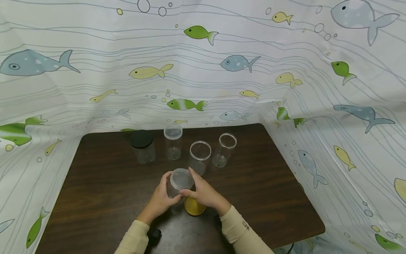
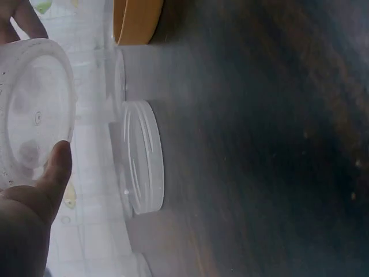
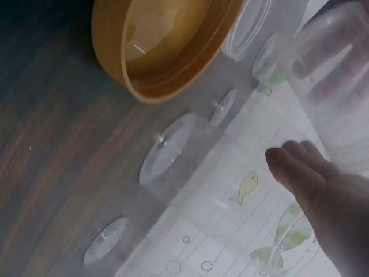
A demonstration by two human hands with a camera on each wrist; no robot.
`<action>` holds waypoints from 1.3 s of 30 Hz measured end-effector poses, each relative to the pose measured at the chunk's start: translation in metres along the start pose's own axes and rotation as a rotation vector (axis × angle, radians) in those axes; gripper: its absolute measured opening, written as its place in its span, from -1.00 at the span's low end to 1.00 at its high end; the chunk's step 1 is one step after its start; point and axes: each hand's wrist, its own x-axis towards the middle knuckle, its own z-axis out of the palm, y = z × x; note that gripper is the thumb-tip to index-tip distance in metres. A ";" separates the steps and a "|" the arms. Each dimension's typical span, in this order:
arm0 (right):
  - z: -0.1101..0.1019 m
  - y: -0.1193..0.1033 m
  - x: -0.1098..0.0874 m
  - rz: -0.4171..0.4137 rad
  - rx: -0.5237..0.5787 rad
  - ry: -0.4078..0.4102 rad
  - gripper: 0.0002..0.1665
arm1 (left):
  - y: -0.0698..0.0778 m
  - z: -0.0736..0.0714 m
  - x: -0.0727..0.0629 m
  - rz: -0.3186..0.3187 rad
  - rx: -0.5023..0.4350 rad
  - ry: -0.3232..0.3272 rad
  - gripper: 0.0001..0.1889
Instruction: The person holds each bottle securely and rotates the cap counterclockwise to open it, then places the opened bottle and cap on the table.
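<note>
Between both hands, a clear jar (image 1: 173, 189) with a frosted lid (image 1: 182, 178) hangs above the table. My left hand (image 1: 160, 200) grips the jar's side, its thumb curled along the wall. In the left wrist view, the jar's round underside (image 2: 39, 112) shows a small moulded mark. The right hand (image 1: 204, 192) spans the lid's edge with thumb and fingers. Just below the right hand, a gold lid (image 1: 195, 207) lies on the table. A clear lid (image 2: 144, 158) also rests there in the left wrist view, hidden behind the hands in the head view.
Toward the back of the dark wooden table (image 1: 98, 197) stand a black-lidded jar (image 1: 146, 153), a tall frosted-lidded jar (image 1: 173, 146), an open wide jar (image 1: 199, 165) and an open tall jar (image 1: 222, 157). A fish-patterned sheet (image 1: 203, 81) surrounds the table's back and sides.
</note>
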 end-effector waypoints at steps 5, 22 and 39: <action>0.008 -0.002 0.002 -0.024 0.013 0.086 0.15 | 0.003 0.001 -0.001 0.014 0.001 0.024 -0.08; 0.023 0.005 0.005 -0.154 0.394 0.185 0.06 | 0.008 -0.005 0.000 0.008 0.006 -0.003 -0.18; 0.042 0.006 0.002 -0.114 0.409 0.214 0.19 | 0.001 0.005 -0.007 0.066 0.171 0.144 -0.11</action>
